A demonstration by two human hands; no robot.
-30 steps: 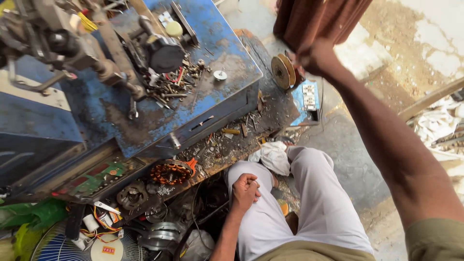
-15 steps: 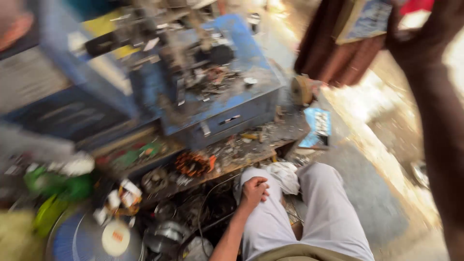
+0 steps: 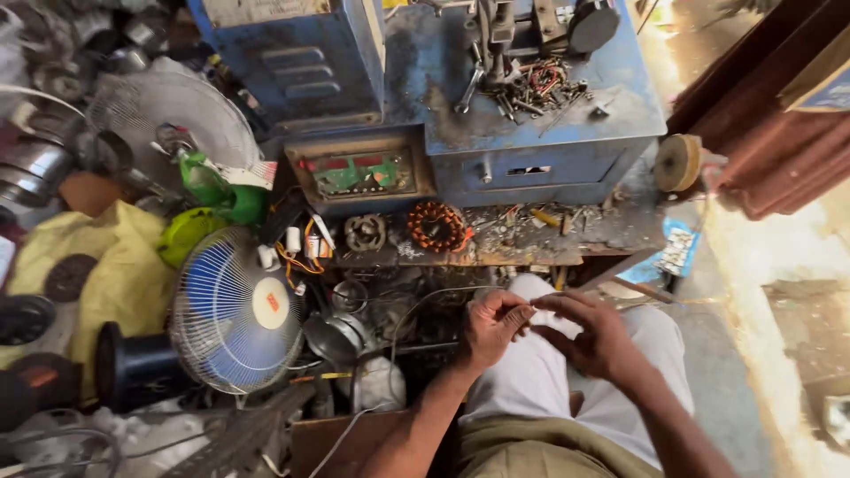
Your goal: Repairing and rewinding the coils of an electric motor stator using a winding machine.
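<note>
- A thin wire [image 3: 531, 307] is pinched between the fingertips of both hands, over the lap, just in front of the copper-wound stator [image 3: 436, 226].
- The left hand [image 3: 492, 326] is curled closed on it; the right hand [image 3: 595, 335] is half open, fingertips meeting the wire.
- The stator lies untouched on the counter [image 3: 567, 237]; judging by this, the wire work appears barely begun.

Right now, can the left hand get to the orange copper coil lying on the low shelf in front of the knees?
Probably yes. The left hand rests over the lap, with the right hand beside it. The copper coil lies uncovered on the shelf ahead, and nothing tall stands between them, only loose wires lower down.
</note>
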